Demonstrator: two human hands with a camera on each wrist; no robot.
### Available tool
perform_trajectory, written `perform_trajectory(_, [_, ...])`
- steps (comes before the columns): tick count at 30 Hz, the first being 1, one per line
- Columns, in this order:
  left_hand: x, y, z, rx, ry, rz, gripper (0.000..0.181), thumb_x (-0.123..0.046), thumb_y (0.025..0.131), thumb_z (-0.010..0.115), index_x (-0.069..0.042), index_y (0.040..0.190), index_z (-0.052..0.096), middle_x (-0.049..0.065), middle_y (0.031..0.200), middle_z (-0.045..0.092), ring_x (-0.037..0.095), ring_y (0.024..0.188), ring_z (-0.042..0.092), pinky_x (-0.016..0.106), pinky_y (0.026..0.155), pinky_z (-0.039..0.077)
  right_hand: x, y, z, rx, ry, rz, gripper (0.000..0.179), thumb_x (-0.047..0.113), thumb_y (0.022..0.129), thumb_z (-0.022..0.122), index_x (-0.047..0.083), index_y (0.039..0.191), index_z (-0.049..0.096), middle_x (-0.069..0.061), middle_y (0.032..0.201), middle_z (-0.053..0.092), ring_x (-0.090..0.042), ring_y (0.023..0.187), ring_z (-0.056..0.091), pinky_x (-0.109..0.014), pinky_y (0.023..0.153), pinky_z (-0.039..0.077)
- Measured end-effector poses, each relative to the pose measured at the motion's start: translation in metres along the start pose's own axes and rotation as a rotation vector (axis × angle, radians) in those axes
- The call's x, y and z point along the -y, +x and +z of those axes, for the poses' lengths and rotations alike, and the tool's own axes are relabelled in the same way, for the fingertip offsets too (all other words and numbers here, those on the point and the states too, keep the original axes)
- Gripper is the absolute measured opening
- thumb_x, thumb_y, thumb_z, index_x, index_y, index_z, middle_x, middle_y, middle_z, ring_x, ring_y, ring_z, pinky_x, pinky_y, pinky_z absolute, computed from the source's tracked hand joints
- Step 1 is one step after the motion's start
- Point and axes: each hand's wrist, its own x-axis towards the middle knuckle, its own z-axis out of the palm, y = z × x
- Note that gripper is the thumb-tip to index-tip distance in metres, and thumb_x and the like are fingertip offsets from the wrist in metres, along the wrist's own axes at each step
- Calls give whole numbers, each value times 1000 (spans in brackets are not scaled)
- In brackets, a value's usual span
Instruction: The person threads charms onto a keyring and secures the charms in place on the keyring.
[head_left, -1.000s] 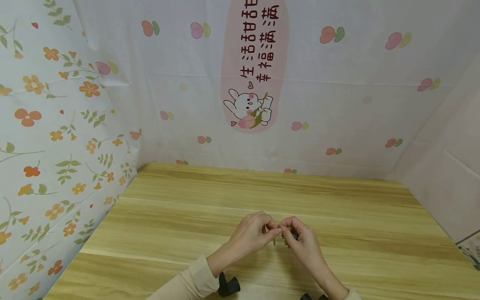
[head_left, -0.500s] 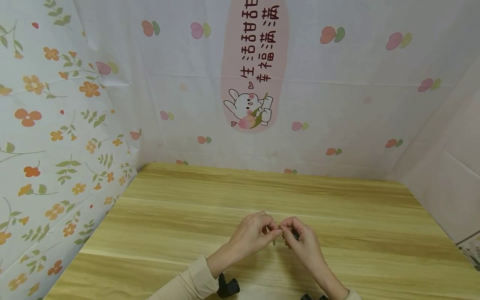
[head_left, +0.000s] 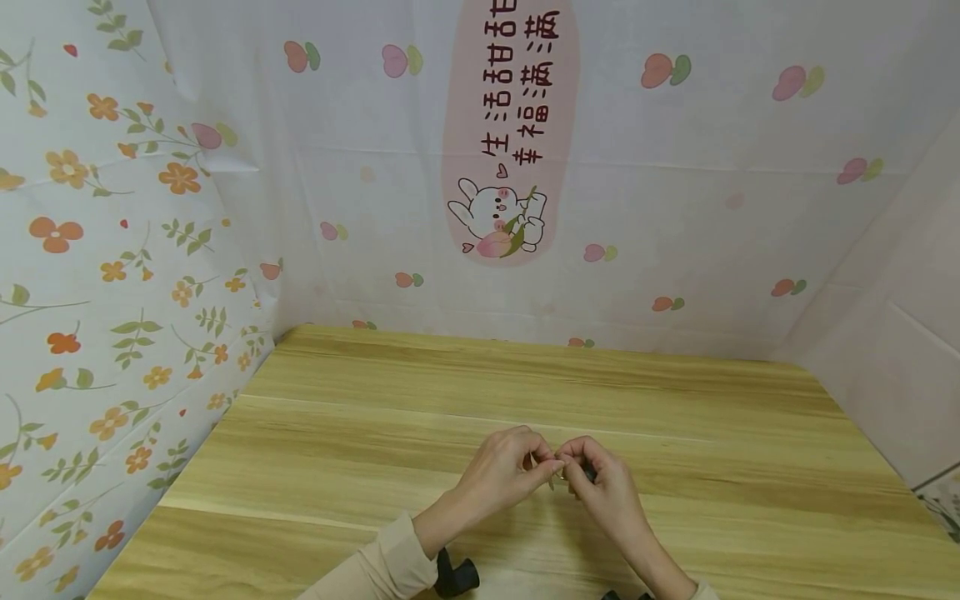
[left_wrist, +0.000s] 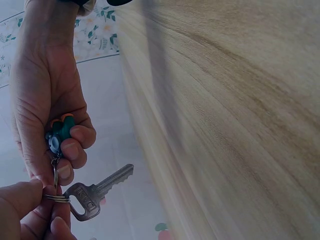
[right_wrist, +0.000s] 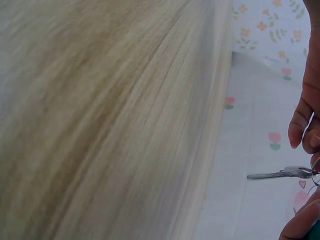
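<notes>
Above the table my left hand (head_left: 498,467) and right hand (head_left: 607,487) meet at the fingertips. Between them is a metal key (left_wrist: 112,182), its toothed blade pointing away from the hands in the left wrist view. The key hangs on a split ring (left_wrist: 59,198), which my left thumb and finger pinch. My right fingertips also grip at the ring. A small charm figure (left_wrist: 62,131), green, orange and pale blue, lies in my right hand's curled fingers, joined by a short chain. In the right wrist view the key (right_wrist: 280,174) shows edge-on; the ring is mostly cut off there.
The wooden table (head_left: 360,450) spreads around the hands. A black object (head_left: 456,575) lies by the left sleeve, and more black parts (head_left: 611,595) show at the bottom edge near the right wrist. Printed cloth (head_left: 337,167) hangs behind and at the sides.
Both hands stay in nearly the same place, with only slight finger movement. The key below the fingertips has shifted its angle a little.
</notes>
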Motion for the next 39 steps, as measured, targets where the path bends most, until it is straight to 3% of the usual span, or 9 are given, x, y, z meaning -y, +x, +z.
perform_trajectory(12, [0,-1,0,8,8,-30,18,-22,88,66,-16,71,65,-5,77,63,-2,64,45,12,59,37,0,0,1,-9,16,6,10,0,90,59,6,82,60,-11,63,54,-3,50,46,-22,41,39])
perform_trajectory(24, [-2,-1,0,3,-2,-67,25,-27,90,64,-16,68,65,-8,69,59,-4,58,42,12,54,36,-2,-1,2,-4,-34,-86,13,-6,87,59,6,83,59,-9,62,55,0,52,44,-21,43,39])
perform_trajectory(39, [-1,-3,1,9,11,-66,19,-25,89,65,-15,73,67,-6,76,62,-2,64,46,12,58,38,-1,-1,2,-12,9,-33,11,-2,90,58,7,83,60,-10,63,54,-1,51,45,-22,42,39])
